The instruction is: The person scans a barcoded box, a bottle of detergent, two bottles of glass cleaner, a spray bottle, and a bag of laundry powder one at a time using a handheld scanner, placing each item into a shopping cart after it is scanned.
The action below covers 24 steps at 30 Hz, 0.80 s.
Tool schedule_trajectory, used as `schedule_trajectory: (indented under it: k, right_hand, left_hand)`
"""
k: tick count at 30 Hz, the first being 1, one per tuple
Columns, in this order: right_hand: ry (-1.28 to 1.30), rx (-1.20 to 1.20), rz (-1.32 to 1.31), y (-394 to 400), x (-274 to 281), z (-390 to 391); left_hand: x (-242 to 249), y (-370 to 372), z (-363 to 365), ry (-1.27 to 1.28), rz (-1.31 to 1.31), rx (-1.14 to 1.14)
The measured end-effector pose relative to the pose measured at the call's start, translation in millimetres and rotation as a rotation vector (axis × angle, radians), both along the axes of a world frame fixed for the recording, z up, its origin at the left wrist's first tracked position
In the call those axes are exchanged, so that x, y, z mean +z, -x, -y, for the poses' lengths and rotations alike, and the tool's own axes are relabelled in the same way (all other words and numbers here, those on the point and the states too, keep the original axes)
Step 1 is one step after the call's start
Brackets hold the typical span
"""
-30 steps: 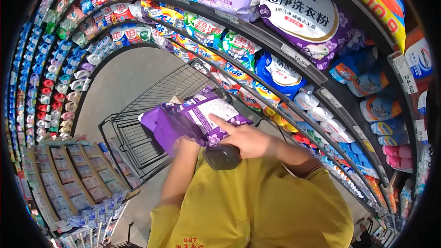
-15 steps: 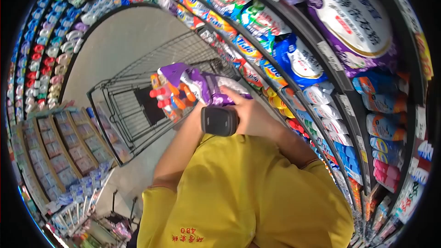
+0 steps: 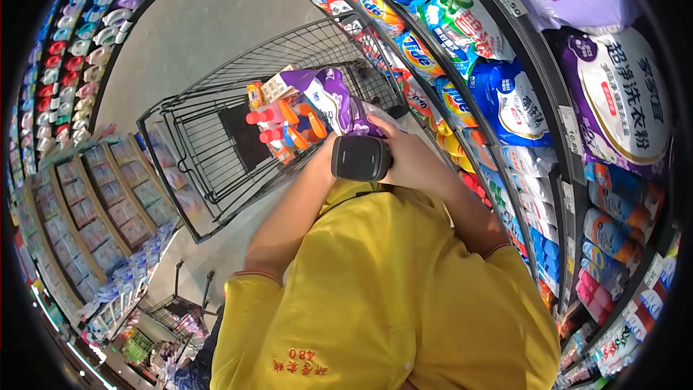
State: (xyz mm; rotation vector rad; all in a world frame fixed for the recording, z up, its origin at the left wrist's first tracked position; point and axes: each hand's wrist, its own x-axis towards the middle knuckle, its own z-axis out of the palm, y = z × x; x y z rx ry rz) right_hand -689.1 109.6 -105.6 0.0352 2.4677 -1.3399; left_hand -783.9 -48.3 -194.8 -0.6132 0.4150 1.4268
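Note:
A purple-and-white bag of laundry powder lies tilted in front of my chest, above the near side of the shopping cart. My right hand is closed on its near right part, with a finger extended over the purple film. At the bag's near left edge is my left hand; its fingers are hidden behind a dark rounded device in front of my chest. Just left of the bag, several bottles with red caps and orange triggers stand in the cart, with a beige carton behind them.
The wire shopping cart stands ahead and left. Shelves on the right hold Tide bags, a large laundry powder bag and bottles. Wooden-edged shelves stand at left; grey floor lies beyond the cart.
My hands and the bag have shifted right and slightly up in view. More of the cart and the bottles shows now, and the right shelves appear larger and closer.

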Motion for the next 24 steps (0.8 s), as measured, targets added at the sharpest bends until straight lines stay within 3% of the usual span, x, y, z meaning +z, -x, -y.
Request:
schedule_trajectory:
  k: [4, 6, 8, 10, 12, 14, 16, 18, 20, 22, 24]
  right_hand:
    - [0.005, 0.015, -0.027, 25, -9, 3]
    - [0.017, 0.01, 0.013, 36, -15, 6]
    - [-0.014, 0.032, 0.03, 50, -28, 4]
    - [-0.027, 0.064, 0.114, 66, -40, 3]
    - [-0.041, 0.118, 0.254, 79, -58, 2]
    - [0.028, 0.116, 0.252, 90, -72, -1]
    - [-0.06, 0.143, 0.317, 100, -96, -2]
    - [-0.045, 0.141, 0.462, 115, -93, -6]
    - [0.222, -0.023, 0.565, 123, -88, -12]
    - [0.184, -0.035, 0.63, 120, -118, -15]
    - [0.135, -0.124, 0.558, 119, -125, -18]
  left_hand:
    - [-30, 21, 7, -0.016, -0.016, 0.034]
    - [-22, 34, 5, -0.039, -0.024, 0.059]
    - [-26, 48, 4, 0.123, -0.166, 0.047]
    - [-52, 62, 7, 0.124, -0.087, 0.035]
    - [-82, 72, 10, 0.092, -0.273, -0.067]
    - [-117, 73, 14, 0.02, -0.245, 0.005]
    - [-155, 73, 14, 0.251, -0.173, -0.044]
    - [-169, 72, 12, 0.196, -0.106, 0.009]
    - [-171, 66, 14, 0.229, -0.215, 0.08]
    - [-186, 59, 9, 0.273, -0.176, 0.114]
    - [-160, 58, -1, 0.668, -0.455, -0.057]
